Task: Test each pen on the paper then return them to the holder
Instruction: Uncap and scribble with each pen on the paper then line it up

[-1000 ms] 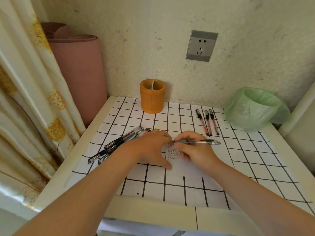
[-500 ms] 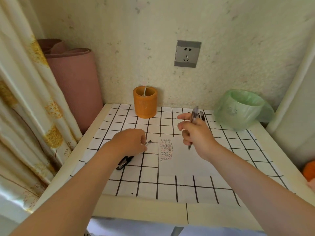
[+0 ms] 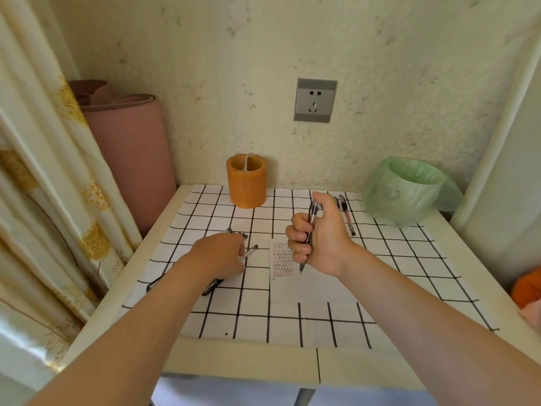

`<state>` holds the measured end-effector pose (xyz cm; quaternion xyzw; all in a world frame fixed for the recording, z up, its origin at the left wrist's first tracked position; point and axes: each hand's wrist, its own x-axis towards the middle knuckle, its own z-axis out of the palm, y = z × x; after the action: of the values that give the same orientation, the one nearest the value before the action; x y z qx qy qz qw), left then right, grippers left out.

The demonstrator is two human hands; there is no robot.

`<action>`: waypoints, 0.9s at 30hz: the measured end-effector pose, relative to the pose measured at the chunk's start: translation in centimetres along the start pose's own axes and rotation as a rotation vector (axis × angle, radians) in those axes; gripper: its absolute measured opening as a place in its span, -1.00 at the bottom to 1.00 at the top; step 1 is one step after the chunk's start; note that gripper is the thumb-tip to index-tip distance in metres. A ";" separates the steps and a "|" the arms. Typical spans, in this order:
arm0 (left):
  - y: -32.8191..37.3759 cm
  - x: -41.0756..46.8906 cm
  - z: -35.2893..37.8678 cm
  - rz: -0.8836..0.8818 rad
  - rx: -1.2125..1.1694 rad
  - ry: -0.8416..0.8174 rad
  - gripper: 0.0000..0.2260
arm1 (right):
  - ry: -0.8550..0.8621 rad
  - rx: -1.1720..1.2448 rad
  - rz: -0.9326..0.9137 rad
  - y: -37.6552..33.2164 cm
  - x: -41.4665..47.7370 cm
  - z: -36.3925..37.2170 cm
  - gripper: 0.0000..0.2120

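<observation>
Though illegible, rows of scribbles (image 3: 282, 260) on paper (image 3: 310, 288).

Left grip (image 3: 218, 254) covers the middle of the black pen bundle (image 3: 237, 234); only ends stick out, count unclear. Whether its fingers pinch the clear pen (image 3: 251, 251) is hidden. Right grip (image 3: 319, 238) hides the mid barrel of the held pen (image 3: 312, 210) and the near parts of the far pens (image 3: 349, 221). Marks on the paper (image 3: 310, 288) too small to read. Orange object (image 3: 527, 288) cut off at right edge, can't identify.
</observation>
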<state>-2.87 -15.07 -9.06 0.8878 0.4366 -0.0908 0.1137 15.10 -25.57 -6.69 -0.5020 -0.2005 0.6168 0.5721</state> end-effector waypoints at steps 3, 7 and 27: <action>0.0 -0.1 -0.1 -0.001 0.002 -0.003 -0.76 | 0.015 0.019 0.006 -0.1 0.2 -0.1 -0.50; 0.1 0.0 -0.2 -0.001 0.032 -0.003 -0.76 | 0.150 -0.095 -0.038 0.1 1.2 0.2 -0.56; -1.2 0.7 0.4 0.050 -0.035 0.054 -0.79 | 0.383 -1.429 -0.456 0.6 6.2 -2.4 -0.76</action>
<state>-3.44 -13.94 -9.79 0.8983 0.4189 -0.0564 0.1199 17.84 -20.88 -10.56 -0.7935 -0.5458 0.1070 0.2470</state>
